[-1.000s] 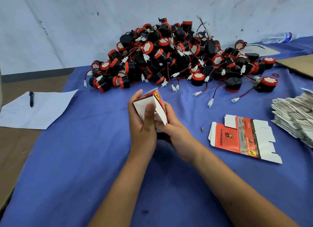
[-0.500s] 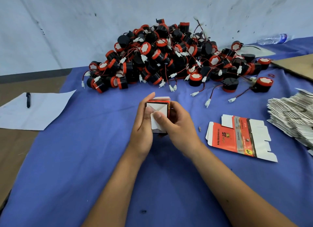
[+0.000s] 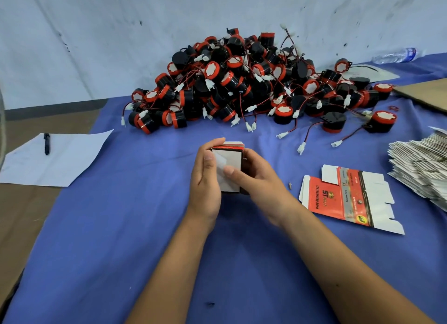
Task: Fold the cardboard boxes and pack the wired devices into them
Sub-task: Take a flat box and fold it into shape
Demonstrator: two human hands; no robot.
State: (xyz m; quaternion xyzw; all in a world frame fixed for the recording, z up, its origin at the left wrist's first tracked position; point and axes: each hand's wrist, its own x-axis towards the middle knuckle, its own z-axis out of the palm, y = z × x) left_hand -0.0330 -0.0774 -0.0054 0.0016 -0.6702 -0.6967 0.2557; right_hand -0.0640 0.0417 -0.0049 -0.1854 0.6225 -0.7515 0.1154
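Blue cloth [image 3: 101, 239] covers the table, and the person stands at the six o'clock edge with both forearms reaching in. Between the hands, near the centre, sits a small cardboard box [image 3: 228, 159], partly folded, its white inner flaps facing up and a red strip along its far edge. The left hand [image 3: 205, 181] cups the box's left side, fingers curled up along the wall and thumb pressed on the white flap. The right hand [image 3: 256, 181] wraps the right side, fingers bent round it and thumb also lying on the flap, so both hands are clamped on the box.

At twelve o'clock a big heap of wired devices [image 3: 242, 82] rises against the pale wall, black and red rounds with red leads and white plugs trailing onto the cloth. At three o'clock lies one flat box blank [image 3: 343, 198], red and white, printed side up. Further out at three o'clock is a stack of flat blanks [image 3: 420, 164]. At nine o'clock a white sheet of paper [image 3: 63, 161] hangs half off the cloth, with a dark pen [image 3: 46, 143] lying on it. A plastic bottle [image 3: 396, 55] lies at about two o'clock by the wall.
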